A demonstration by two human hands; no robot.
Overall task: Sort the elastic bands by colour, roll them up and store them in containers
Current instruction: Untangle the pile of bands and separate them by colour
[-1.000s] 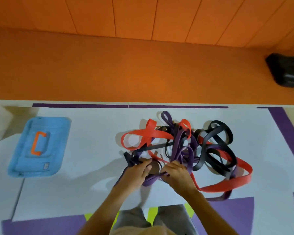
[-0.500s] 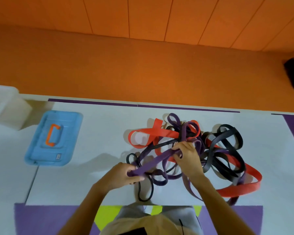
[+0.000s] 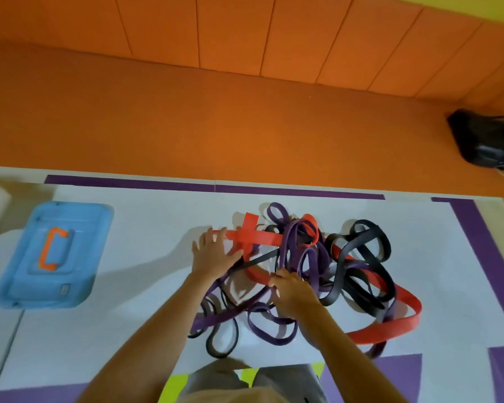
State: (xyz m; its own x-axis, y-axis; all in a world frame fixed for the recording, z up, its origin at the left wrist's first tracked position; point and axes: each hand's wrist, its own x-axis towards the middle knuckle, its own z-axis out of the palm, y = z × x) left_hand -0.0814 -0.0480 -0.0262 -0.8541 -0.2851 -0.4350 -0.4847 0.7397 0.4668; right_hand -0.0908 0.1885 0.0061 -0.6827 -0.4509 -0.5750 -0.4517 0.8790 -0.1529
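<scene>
left hand point(image 3: 213, 253) dropped the purple band point(image 3: 234, 311), now spread on the red band point(image 3: 261, 237).

Tangle of elastic bands point(image 3: 317, 271) in red, purple and black sits on the white table surface point(image 3: 146, 301), a black band point(image 3: 384, 242) looping at its far right. Left hand point(image 3: 214, 253) lies flat with fingers spread on the left end of a red band point(image 3: 259, 237); right hand point(image 3: 296, 292) has fingers curled into the pile on a purple band point(image 3: 233, 311) that runs down-left from it. Blue container lid point(image 3: 26, 271) with orange handle point(image 3: 51, 250) well apart at left, black bag point(image 3: 486, 141) on the orange floor top right.
</scene>
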